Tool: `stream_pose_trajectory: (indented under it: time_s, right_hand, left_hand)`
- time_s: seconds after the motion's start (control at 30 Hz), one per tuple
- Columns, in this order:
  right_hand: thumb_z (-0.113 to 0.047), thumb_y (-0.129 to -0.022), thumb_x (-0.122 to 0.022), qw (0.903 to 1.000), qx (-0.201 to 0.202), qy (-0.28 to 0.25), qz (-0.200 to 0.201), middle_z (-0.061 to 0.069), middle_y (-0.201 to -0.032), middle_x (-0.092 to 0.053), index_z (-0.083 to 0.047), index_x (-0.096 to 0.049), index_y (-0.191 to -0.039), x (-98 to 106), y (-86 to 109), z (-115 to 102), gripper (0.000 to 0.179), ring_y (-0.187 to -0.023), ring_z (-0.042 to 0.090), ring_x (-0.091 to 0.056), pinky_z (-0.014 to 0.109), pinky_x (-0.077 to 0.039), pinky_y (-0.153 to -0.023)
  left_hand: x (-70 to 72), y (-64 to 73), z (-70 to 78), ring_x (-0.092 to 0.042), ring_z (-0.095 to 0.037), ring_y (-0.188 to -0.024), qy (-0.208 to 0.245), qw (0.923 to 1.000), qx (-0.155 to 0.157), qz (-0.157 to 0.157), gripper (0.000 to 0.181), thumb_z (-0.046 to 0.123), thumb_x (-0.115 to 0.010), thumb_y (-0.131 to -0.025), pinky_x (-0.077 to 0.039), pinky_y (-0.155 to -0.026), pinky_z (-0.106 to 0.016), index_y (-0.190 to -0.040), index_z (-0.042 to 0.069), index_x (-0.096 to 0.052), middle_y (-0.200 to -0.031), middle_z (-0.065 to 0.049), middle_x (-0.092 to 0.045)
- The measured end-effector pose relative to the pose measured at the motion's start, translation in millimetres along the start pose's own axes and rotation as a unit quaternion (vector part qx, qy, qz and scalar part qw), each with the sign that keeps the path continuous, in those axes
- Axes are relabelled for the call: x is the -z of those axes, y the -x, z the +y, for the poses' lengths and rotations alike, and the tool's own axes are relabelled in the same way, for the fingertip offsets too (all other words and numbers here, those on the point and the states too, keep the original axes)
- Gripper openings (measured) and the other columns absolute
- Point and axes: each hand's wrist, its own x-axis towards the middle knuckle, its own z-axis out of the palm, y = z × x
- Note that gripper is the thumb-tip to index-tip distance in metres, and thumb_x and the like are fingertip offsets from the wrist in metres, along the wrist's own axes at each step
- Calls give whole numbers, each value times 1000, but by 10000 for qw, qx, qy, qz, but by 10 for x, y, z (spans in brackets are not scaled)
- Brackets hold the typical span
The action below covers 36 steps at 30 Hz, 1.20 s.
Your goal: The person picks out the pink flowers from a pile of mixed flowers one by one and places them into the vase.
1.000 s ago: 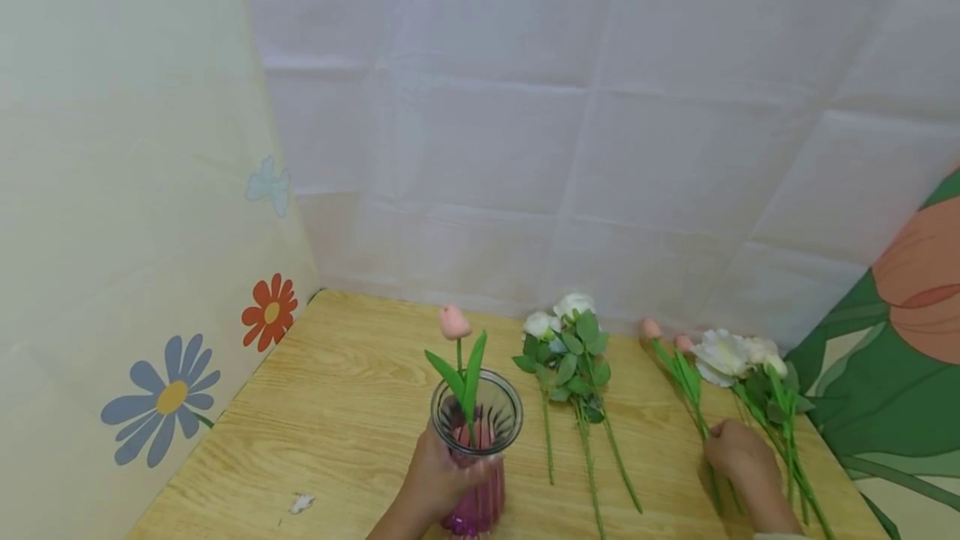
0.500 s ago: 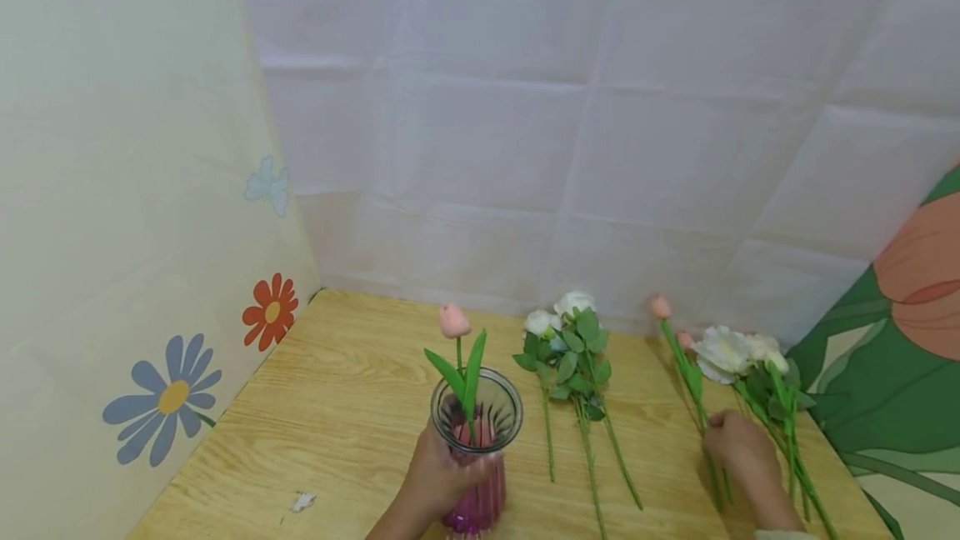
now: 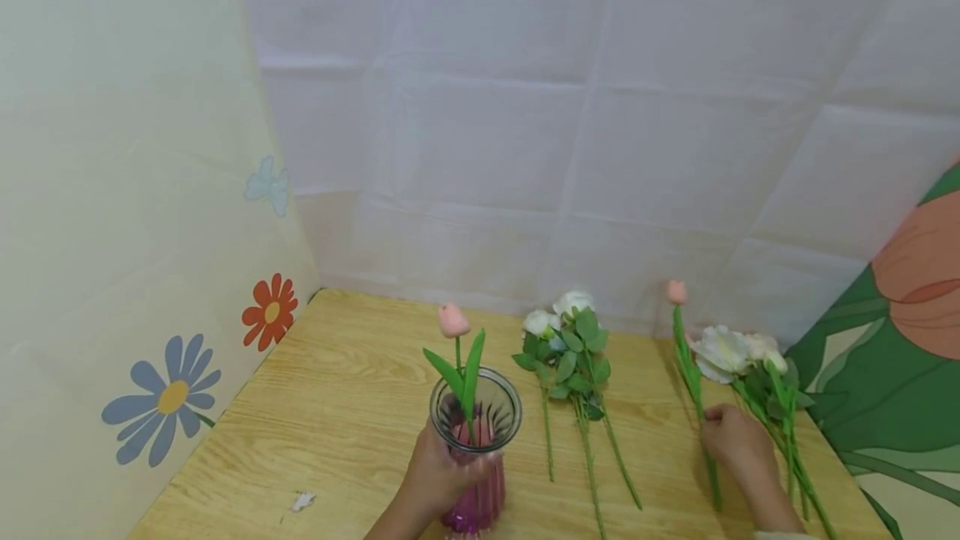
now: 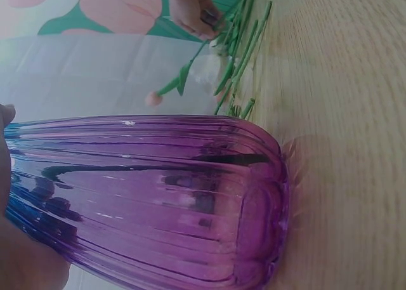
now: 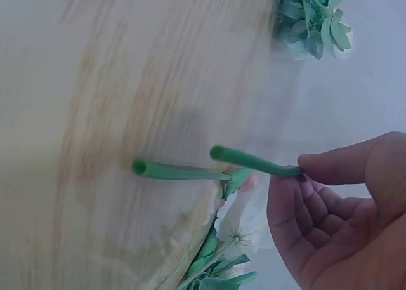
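My left hand (image 3: 442,473) grips a ribbed glass vase (image 3: 483,494), purple toward its base, which stands on the table. A pink tulip (image 3: 454,321) with green leaves is upright in the vase. Over on the right, my right hand (image 3: 738,444) pinches the stem of a second pink tulip (image 3: 677,292), its head tilted up off the table. In the right wrist view the thumb and index finger hold this green stem (image 5: 254,160) near its lower part. Another stem (image 5: 181,171) lies just beside it.
White roses (image 3: 573,357) with leafy stems lie right of the vase. At the far right lie large white flowers (image 3: 720,354) and more green stems. A small white scrap (image 3: 302,502) is on the wooden table (image 3: 337,373). A pale cloth wall (image 3: 465,148) rises behind.
My right hand has raised the pink tulip's head up and slightly to the right, away from the other flowers. My left hand and the vase have stayed in place.
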Motion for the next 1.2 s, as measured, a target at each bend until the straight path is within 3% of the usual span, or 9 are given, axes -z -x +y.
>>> stream_pose_trajectory:
  time_s: [0.27, 0.53, 0.9, 1.2]
  right_hand:
    - [-16, -95, -50, 9985, 351, -36, 429, 30, -107, -65, 17, -57, -121, -9, 60, -43, 42, -96, 43, -63, 53, -53, -79]
    - [-18, -96, -51, 9975, 450, -198, 500, 27, -105, -65, 17, -56, -120, 4, 88, -84, 43, -95, 39, -63, 51, -52, -79]
    - [-19, -96, -56, 9946, 600, -395, 749, 22, -100, -66, 15, -58, -119, -23, 139, -188, 41, -89, 32, -63, 39, -52, -68]
    - [-21, -98, -54, 9946, 576, -411, 754, 22, -100, -66, 14, -57, -120, -34, 206, -321, 41, -90, 35, -64, 47, -54, -73]
  left_hand:
    - [7, 8, 12, -60, -37, -122, -21, 10000, 39, 4, 79, 23, -83, -80, -55, -100, -48, -144, 7, -40, -131, -19, -60]
    - [4, 8, -4, -60, -40, -122, 70, 10000, 12, 5, 77, 22, -83, -79, -55, -100, -44, -143, 7, -41, -129, -16, -62]
    - [-2, 2, -11, -60, -37, -121, 35, 10000, 3, 29, 79, 23, -84, -80, -56, -99, -43, -145, 8, -40, -131, -18, -61]
    - [-4, 1, -31, -62, -32, -119, -25, 10000, -34, 76, 79, 23, -84, -78, -55, -100, -42, -144, 9, -42, -128, -11, -64]
